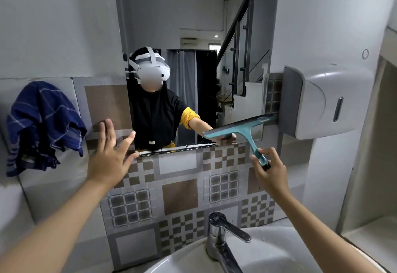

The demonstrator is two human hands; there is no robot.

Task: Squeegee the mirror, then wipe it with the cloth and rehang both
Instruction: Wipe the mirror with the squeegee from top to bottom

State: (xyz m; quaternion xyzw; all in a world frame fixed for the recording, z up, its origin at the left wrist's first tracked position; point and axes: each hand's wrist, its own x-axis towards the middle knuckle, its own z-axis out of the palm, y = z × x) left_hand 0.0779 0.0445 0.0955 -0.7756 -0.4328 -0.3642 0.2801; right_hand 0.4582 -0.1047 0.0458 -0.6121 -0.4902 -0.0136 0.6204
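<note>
Two hands reach toward the mirror (193, 25). The right hand (270, 174) grips the teal handle of the squeegee (247, 127), whose blade lies tilted against the mirror's lower right part; the blade's far end meets the grey side of the white paper towel dispenser (322, 100), which crowds that edge. The left hand (111, 152) is spread flat, holding nothing, fingertips at the mirror's lower left corner over the patterned tiles (180, 195). A blue checked cloth (40, 124) hangs on the wall, well left. Below, a chrome faucet (223, 236) rises over the white sink (279, 251), which is cut off by the frame.
</note>
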